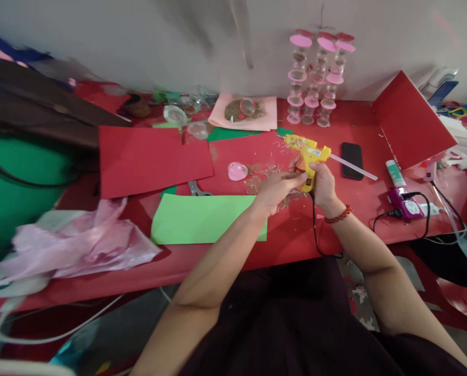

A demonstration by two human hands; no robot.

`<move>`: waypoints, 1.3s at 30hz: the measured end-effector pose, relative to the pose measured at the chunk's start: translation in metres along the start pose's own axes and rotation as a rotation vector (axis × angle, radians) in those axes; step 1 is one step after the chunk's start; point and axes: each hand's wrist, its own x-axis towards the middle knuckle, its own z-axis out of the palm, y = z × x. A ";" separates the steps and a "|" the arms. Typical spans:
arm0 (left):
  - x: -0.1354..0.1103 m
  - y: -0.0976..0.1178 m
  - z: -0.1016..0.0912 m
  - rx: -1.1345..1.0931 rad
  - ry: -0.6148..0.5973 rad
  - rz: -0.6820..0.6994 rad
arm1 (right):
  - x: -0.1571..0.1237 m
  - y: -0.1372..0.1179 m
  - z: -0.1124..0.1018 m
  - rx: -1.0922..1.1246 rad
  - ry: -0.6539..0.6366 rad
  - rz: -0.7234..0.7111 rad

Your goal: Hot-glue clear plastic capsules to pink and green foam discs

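Observation:
My right hand (322,184) is closed around the handle of a yellow hot glue gun (307,152), whose nozzle points left and whose glue stick (354,166) juts out to the right. My left hand (277,189) is curled beside it, its fingers touching the gun's grip near the trigger. A black cord (314,230) drops from the gun over the red table's (296,235) front edge. A small pink round piece (237,171) lies just left of my hands among scattered paper shavings.
Red paper sheets (151,156) and a green sheet (198,218) lie at left. A black phone (352,160), glue tube (395,173), purple device (405,202), folded red card (413,120), pink-topped stacked cups (315,78), scissors (196,189) and pink plastic bag (80,245) surround them.

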 end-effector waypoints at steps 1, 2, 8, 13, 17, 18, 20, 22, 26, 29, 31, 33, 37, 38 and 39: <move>-0.001 0.000 -0.003 0.006 -0.002 -0.002 | 0.001 -0.001 -0.001 0.015 -0.009 0.006; -0.002 0.001 -0.007 0.019 0.000 0.004 | 0.002 -0.001 -0.002 0.032 -0.015 0.012; -0.002 -0.001 -0.034 -0.041 0.023 0.032 | 0.007 -0.004 -0.011 0.108 -0.016 -0.004; 0.002 -0.002 -0.044 -0.316 0.175 0.034 | 0.008 -0.007 -0.015 0.141 -0.015 -0.013; 0.000 -0.001 -0.046 -0.346 0.132 0.080 | 0.008 -0.006 -0.016 0.136 -0.032 -0.018; -0.001 -0.001 -0.046 -0.347 0.123 0.085 | 0.008 -0.006 -0.016 0.132 -0.036 -0.016; -0.001 -0.001 -0.045 -0.357 0.120 0.089 | 0.007 -0.006 -0.016 0.132 -0.036 -0.010; 0.000 -0.002 -0.044 -0.387 0.148 0.088 | 0.007 -0.006 -0.015 0.138 -0.032 -0.007; 0.002 -0.003 -0.040 -0.468 0.218 0.065 | 0.007 -0.007 -0.014 0.146 -0.042 0.000; 0.002 -0.002 -0.040 -0.461 0.223 0.054 | 0.007 -0.006 -0.014 0.130 -0.039 0.003; 0.002 -0.002 -0.041 -0.441 0.211 0.054 | 0.008 -0.005 -0.014 0.123 -0.031 -0.001; 0.001 -0.002 -0.042 -0.432 0.205 0.051 | 0.008 -0.005 -0.015 0.125 -0.024 -0.007; 0.001 0.000 -0.045 -0.428 0.239 0.055 | 0.008 -0.004 -0.015 0.136 -0.025 -0.024; 0.001 0.000 -0.045 -0.422 0.244 0.061 | 0.009 -0.004 -0.016 0.140 -0.027 -0.024; 0.000 0.001 -0.045 -0.415 0.244 0.067 | 0.010 -0.003 -0.016 0.145 -0.028 -0.020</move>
